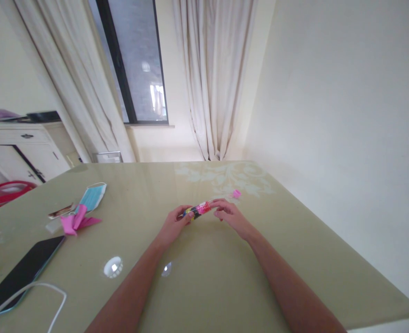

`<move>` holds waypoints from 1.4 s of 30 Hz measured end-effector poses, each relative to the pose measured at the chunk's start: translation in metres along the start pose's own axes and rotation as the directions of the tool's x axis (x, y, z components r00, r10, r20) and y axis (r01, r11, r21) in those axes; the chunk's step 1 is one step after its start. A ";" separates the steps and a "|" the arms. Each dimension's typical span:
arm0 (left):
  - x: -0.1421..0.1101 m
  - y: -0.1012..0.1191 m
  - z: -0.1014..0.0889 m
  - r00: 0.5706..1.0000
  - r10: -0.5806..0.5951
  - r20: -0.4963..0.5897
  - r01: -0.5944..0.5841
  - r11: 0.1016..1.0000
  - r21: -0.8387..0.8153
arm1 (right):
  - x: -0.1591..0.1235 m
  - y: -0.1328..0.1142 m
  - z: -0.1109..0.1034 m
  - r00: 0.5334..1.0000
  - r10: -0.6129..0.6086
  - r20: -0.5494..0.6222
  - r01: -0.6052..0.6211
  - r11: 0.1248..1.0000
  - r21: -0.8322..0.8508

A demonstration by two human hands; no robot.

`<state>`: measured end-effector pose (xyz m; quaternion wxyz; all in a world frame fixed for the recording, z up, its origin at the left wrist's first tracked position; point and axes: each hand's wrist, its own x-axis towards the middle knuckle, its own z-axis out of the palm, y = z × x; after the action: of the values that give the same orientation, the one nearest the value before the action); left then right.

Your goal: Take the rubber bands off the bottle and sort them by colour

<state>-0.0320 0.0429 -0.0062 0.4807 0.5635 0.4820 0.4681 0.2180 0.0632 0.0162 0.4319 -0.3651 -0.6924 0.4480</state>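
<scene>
The left hand [175, 223] pinches the tube [201, 209], probably light and stiff, best held there; the right hand [235, 217], loosely spread, meets its end.

1. Left hand [175, 223]: 1; right hand [235, 217]: 1; hands total 2.
2. Multicolor printed tube [202, 209]: 1.
3. Small pink cap [236, 194]: 1.
4. Blue disposable face mask [93, 198]: 1.
5. Folded pink paper piece [74, 223]: 1.
6. Black-screened tablet [27, 264]: 1.
7. White cable [39, 283]: 1 visible.
8. Glossy green table [207, 286]: 1.
9. Pale curtains [214, 69]: 2, one per window side.
10. Dark-framed window [138, 69]: 1.
11. White cabinet [57, 138]: 1; drawer pulls [27, 136] in view: 2.
</scene>
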 end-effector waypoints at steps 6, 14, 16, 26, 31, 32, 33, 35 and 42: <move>-0.002 0.005 0.001 1.000 -0.004 -0.014 0.003 1.000 -0.016 | 0.001 -0.002 -0.001 0.996 -0.035 -0.084 0.035 0.999 0.000; -0.002 0.003 0.001 1.000 0.028 0.003 -0.028 1.000 0.013 | 0.002 0.003 -0.004 0.994 -0.060 -0.094 0.062 0.998 0.019; -0.003 0.004 0.000 0.999 0.040 0.027 -0.041 0.999 0.030 | 0.000 0.003 -0.002 0.996 -0.088 -0.034 0.088 0.996 -0.007; -0.006 0.006 -0.002 0.997 0.031 0.070 -0.034 0.998 0.046 | -0.002 0.004 0.003 0.990 -0.134 0.050 0.139 0.984 -0.113; -0.003 0.005 -0.001 0.999 0.020 0.051 -0.019 1.000 -0.022 | 0.000 0.000 -0.002 0.982 -0.183 -0.044 0.181 0.983 -0.045; -0.003 0.006 -0.001 0.999 0.019 0.046 -0.017 0.999 -0.031 | -0.001 -0.002 -0.003 0.980 -0.187 -0.062 0.185 0.982 -0.044; -0.003 0.007 0.000 0.999 0.018 0.040 -0.016 0.999 -0.038 | -0.002 -0.004 -0.003 0.979 -0.189 -0.080 0.186 0.982 -0.043; -0.004 0.009 0.000 0.999 0.012 0.034 -0.010 0.999 -0.045 | -0.003 -0.007 -0.003 0.978 -0.183 -0.103 0.180 0.983 -0.034; -0.003 0.003 0.003 1.000 -0.005 -0.002 0.004 0.979 -0.202 | 0.005 0.012 -0.021 0.930 -0.168 -0.325 0.110 0.976 -0.190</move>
<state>-0.0286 0.0394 -0.0036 0.5358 0.5101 0.4338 0.5144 0.2372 0.0781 0.0111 0.5430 -0.4219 -0.6672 0.2862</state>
